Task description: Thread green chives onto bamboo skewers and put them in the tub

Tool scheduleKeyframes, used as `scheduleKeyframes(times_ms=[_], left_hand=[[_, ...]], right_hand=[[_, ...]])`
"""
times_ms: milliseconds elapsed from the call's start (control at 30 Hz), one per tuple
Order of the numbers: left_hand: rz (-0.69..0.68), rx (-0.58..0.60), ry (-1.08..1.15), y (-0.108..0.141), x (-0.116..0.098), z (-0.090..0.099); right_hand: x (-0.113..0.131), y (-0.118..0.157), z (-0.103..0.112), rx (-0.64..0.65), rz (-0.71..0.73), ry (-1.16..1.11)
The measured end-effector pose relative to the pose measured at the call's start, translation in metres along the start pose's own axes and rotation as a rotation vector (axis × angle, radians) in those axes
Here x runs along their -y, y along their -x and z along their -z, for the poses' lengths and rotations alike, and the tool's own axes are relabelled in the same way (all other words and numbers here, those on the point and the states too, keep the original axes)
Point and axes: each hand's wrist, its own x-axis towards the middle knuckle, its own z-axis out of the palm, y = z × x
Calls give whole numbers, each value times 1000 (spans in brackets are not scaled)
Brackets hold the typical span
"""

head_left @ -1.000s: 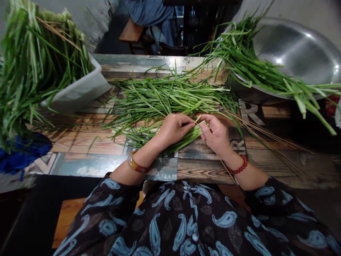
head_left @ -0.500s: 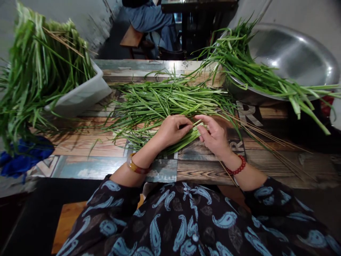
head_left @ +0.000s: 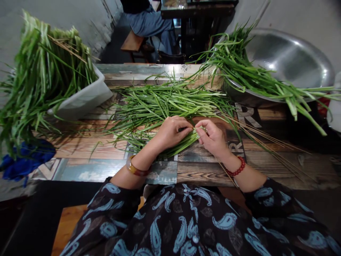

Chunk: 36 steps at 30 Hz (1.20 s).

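Note:
Both hands meet over a small bunch of garlic chives [head_left: 183,145] just in front of me. My left hand [head_left: 174,132] is closed, thumb and forefinger pinching stalks at the right-hand end of that bunch. Against its fingertips, my right hand [head_left: 211,138] pinches the pale stalk ends between thumb and forefinger. A thin bamboo stick [head_left: 227,174] slants out below my right wrist; its upper end is hidden by the hand. Behind my hands lies a larger heap of garlic chives [head_left: 165,99], spread across the wooden table [head_left: 93,169].
At left, a white plastic tub [head_left: 82,97] holds hanging skewered chives [head_left: 53,71]; a blue cloth [head_left: 26,160] lies below. At right stands a steel basin [head_left: 290,64] with chives over its rim. Several bamboo skewers [head_left: 271,138] lie right. Beyond the table sits a person [head_left: 151,25].
My right thumb and forefinger, apart before, have closed into a pinch and moved left against my left fingertips. The whole view has shifted slightly.

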Motion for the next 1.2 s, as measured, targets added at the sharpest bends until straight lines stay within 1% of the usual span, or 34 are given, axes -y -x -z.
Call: scheduleKeyframes(times_ms=[133,200,300,433,500,600,667,733,833,900,967,1033,1100,1200], left_hand=[[70,-229,-123,-4,13,9],[87,-257,-210,-10,17,11],[87,-202,-356,-25,15,9],[96,-102,-531,-49,5,-1],[106,-67,-591,-60,2,-7],[105,-32,-631,-70,3,-16],[94,-44,-604,-72,7,-18],[67,-105,-507,-71,11,-17],[54,-206,-270,-60,16,-9],[107,-233,-104,-48,17,-3],[186,-216,65,-33,16,0],[249,-192,188,-18,15,1],[270,-176,205,-7,12,0],[240,-162,156,0,8,-2]], right_hand=[[-1,-2,-1,14,2,-20],[-2,-3,-2,16,15,-14],[-1,-3,-2,10,34,7],[2,-3,-1,-6,62,49],[4,-3,-1,-11,80,66],[6,-4,-1,-16,88,74],[6,-4,-1,-21,86,75],[5,-5,-1,-23,88,73],[4,-4,-1,-27,94,64],[2,-4,-1,-35,96,65],[1,-3,-1,-45,94,60],[0,-3,-1,-48,84,29],[0,-3,-1,-49,65,-21],[2,-2,-1,-61,35,-63]])
